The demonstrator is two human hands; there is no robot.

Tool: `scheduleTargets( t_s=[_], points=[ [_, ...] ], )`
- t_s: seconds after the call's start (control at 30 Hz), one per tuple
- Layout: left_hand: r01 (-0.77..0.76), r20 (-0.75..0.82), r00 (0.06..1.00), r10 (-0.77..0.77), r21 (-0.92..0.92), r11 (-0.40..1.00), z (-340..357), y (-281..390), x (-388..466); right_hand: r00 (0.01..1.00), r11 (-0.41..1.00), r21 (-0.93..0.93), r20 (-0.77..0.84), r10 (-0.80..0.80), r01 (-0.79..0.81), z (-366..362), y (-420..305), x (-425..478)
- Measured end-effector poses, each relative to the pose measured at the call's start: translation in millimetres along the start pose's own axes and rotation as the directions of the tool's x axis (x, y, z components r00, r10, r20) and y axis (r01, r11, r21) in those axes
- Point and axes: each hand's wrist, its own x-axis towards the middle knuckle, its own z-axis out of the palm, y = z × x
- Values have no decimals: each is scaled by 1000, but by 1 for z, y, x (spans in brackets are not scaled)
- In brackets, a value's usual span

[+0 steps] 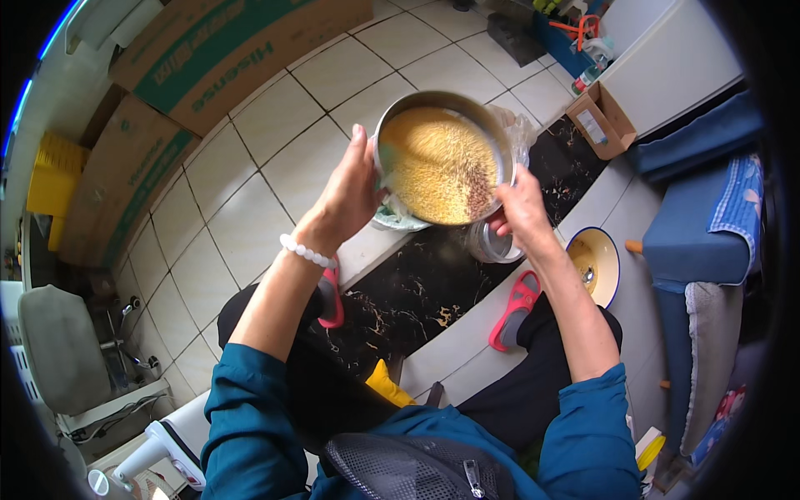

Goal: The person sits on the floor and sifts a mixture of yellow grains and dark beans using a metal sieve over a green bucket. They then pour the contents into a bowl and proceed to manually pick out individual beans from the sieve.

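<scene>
Both hands hold a round metal pan point(459, 107) out in front of me, above the floor. My left hand point(351, 197), with a white bead bracelet at the wrist, presses against its left side. On the lower right, my right hand point(524, 203) grips the rim. Small yellow grains point(425, 147) cover the bottom, looking like millet, and part of them is blurred. A patch of reddish-brown bits point(481, 190) gathers near my right fingers. Partly hidden under the pan are a lined container point(400, 219), a clear jar point(490, 244) and a clear plastic bag point(522, 134).
A blue-rimmed basin point(605, 256) with a spoon in it stands by my right knee. Large cardboard boxes point(244, 56) line the left. At right are a blue sofa point(681, 231) and a small open carton point(609, 128). A black marble strip point(400, 300) crosses the tiled floor.
</scene>
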Motion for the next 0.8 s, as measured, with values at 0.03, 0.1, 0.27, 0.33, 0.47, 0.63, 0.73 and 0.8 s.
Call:
scheduleTargets(
  t_s=[0.03, 0.1, 0.27, 0.33, 0.47, 0.63, 0.73, 0.8],
  points=[
    [8, -125, 992, -11, -22, 1000, 3, 2, 1, 999, 1000, 23, -37, -10, 10, -5, -3, 5],
    [-42, -225, 974, 35, -26, 999, -10, 1, 11, 993, 998, 64, -119, 14, -6, -10, -5, 11],
    [-34, 46, 998, 39, -100, 994, -15, -5, 9, 998, 999, 5, 56, -33, 32, 10, -3, -8],
    [-34, -188, 982, 18, -82, 996, -5, 2, 9, 1000, 1000, 18, 13, -9, 8, -2, -4, 3],
    [-63, -349, 936, 49, -31, 998, -7, 4, 12, 995, 997, 73, -97, 6, 1, -2, 0, 9],
    [-43, -79, 996, 43, -7, 999, -7, 3, 7, 999, 999, -42, 42, 29, -27, 1, 0, 6],
    [-87, -279, 954, 106, 78, 993, -16, 13, 11, 993, 999, 50, -113, 25, -19, -5, 6, 12],
    [-77, -290, 952, 98, 82, 994, -13, 8, 10, 997, 999, 32, -79, 21, -18, 4, 4, 6]
  ],
)
